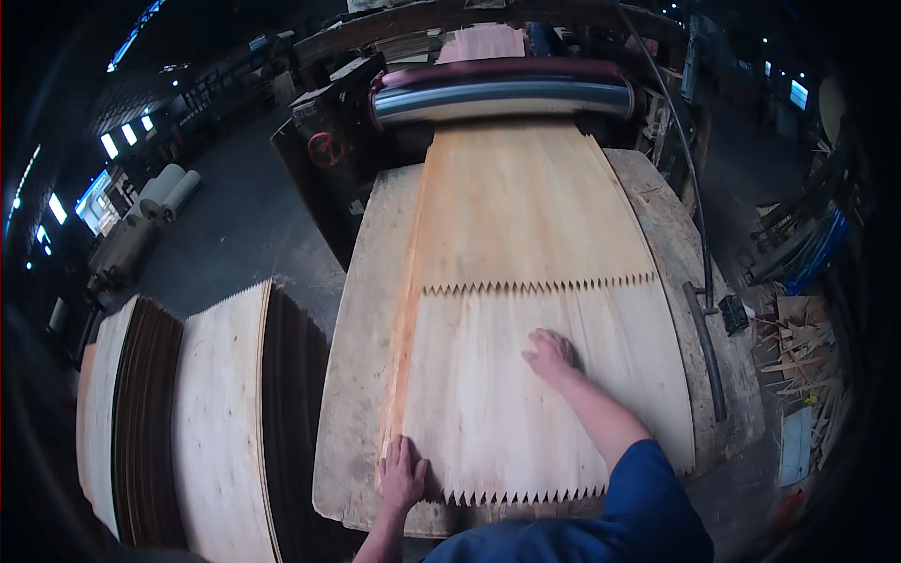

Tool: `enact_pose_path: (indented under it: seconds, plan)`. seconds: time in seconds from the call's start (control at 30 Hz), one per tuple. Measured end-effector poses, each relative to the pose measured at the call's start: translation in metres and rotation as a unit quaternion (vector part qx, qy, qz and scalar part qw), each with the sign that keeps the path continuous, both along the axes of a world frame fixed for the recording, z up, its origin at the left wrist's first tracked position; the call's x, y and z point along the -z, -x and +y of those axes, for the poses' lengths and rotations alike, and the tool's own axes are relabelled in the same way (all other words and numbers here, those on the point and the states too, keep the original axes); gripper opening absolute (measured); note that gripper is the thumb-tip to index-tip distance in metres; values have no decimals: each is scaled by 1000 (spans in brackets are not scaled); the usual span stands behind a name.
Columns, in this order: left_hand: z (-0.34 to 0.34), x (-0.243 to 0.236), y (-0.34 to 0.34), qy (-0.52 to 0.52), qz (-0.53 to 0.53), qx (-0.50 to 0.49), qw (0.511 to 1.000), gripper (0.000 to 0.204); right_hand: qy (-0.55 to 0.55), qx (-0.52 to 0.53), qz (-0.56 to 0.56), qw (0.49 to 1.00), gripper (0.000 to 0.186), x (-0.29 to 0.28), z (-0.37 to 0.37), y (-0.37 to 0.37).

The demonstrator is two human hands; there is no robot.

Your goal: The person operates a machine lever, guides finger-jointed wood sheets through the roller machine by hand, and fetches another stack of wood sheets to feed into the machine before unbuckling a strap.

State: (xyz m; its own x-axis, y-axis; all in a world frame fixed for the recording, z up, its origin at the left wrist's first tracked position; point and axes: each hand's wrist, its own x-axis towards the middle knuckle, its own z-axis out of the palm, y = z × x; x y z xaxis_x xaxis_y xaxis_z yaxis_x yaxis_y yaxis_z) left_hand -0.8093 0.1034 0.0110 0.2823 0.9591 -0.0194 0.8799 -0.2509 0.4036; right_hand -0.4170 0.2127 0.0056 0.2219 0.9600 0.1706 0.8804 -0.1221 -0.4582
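Observation:
A pale wood veneer sheet (507, 394) with zigzag-cut ends lies flat on a worn table board (361, 375). Beyond it, a second, yellower veneer sheet (526, 206) reaches up to the shiny metal roller (507, 98) of a machine. The near sheet's toothed far end meets or overlaps the far one. My left hand (402, 472) rests at the near left edge of the pale sheet, fingers stretched forward and holding nothing. Around the middle of that sheet, right of centre, my right hand (551, 354) lies palm down with its fingers apart.
Two stacks of veneer, one nearer (225, 375) and one farther left (103, 403), stand beside the table. On the table's right side lie a hammer-like tool (709, 357) and a small black object (734, 314). A red handwheel (324, 148) sits left of the roller. Wood scraps (812, 366) litter the right.

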Motion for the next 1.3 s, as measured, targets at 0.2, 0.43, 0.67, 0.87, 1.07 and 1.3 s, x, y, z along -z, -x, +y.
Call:
enact_pose_path:
  seconds: [0.2, 0.43, 0.67, 0.87, 1.07, 1.3]
  plan:
    - [-1, 5, 21, -18, -120, -41, 992, 60, -3, -57, -44, 997, 48, 8, -127, 48]
    - [18, -40, 10, 86, -327, -99, 936, 36, 62, -107, -46, 991, 60, 0, -230, 74]
    - [14, -103, 3, 411, -422, -69, 805, 25, 113, -200, -52, 972, 76, -24, -278, 97]
    - [4, -107, 45, 390, -486, -15, 782, 32, -135, -132, -6, 982, 57, -46, -282, 103]
    - [9, -46, 24, 263, -491, -94, 825, 51, -228, -128, -29, 965, 36, -66, -161, 39]
    - [-6, -19, -10, 39, -24, 43, 998, 63, -193, 31, 25, 980, 40, -43, 15, -38]
